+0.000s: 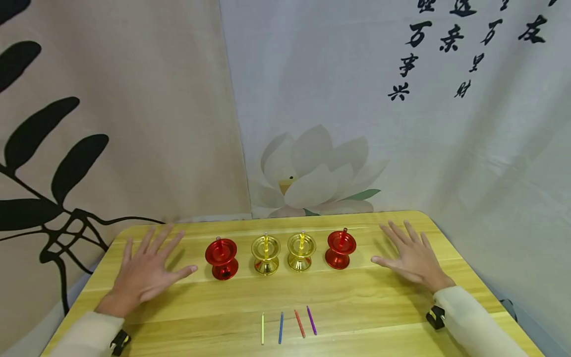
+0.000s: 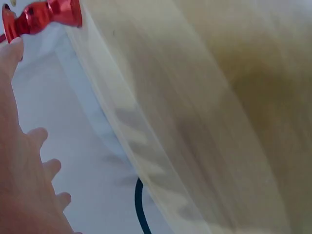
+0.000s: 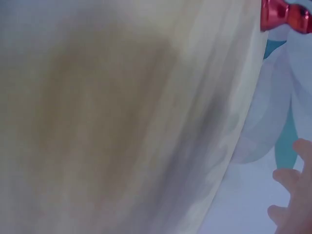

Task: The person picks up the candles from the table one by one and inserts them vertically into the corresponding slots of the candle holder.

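Note:
My left hand [image 1: 147, 267], fingers spread straight and holding nothing, hovers over the left of the table, its thumb towards a red candle holder [image 1: 223, 258]. On the right, my right hand [image 1: 412, 255] has its fingers spread too and holds nothing; nearest to it is another red candle holder [image 1: 340, 250]. Between the red ones stand two gold candle holders, the left [image 1: 266, 255] and the right [image 1: 301, 253]. All stand upright with a short post in the middle. Nearer me lie thin candle-like sticks: yellow [image 1: 262, 329], blue [image 1: 281, 328], red [image 1: 300, 325] and purple [image 1: 312, 321].
The wooden table [image 1: 214, 317] has rounded far corners. Right behind its far edge hangs a pale cloth [image 1: 178, 124] printed with leaves, a lotus and black characters. A black band device [image 1: 435, 317] sits at my right wrist, another [image 1: 119, 342] at my left.

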Tool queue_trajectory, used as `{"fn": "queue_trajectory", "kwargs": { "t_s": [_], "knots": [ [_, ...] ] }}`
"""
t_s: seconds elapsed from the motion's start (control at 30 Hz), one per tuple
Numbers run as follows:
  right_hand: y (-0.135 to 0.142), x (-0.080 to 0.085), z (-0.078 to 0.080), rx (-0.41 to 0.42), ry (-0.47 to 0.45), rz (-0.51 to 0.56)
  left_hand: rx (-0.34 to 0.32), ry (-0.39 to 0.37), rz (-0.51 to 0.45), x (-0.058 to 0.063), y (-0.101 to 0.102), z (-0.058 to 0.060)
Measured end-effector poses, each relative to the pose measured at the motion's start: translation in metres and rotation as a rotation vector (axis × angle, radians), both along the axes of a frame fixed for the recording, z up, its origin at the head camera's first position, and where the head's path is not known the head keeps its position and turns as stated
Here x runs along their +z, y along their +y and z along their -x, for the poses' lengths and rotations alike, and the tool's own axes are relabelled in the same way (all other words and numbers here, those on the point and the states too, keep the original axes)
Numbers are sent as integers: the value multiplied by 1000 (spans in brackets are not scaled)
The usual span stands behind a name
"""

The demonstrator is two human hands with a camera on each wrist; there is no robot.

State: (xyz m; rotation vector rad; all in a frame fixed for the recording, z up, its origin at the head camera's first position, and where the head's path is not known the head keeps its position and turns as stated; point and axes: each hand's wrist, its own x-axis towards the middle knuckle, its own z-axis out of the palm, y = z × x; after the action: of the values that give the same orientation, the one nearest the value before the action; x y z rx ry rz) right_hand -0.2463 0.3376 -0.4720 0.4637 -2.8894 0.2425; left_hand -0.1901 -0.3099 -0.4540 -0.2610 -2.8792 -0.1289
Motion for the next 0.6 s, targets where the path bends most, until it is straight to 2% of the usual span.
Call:
{"fn": "queue_trajectory", "kwargs": {
  "t_s": [0.27,0.6],
  "knots": [
    [-8,2,-23,48,45,7,-13,12,-8,1,15,-16],
    [-21,0,-53,110,82,-17,-51,25,22,-8,29,-37]
  ]
}}
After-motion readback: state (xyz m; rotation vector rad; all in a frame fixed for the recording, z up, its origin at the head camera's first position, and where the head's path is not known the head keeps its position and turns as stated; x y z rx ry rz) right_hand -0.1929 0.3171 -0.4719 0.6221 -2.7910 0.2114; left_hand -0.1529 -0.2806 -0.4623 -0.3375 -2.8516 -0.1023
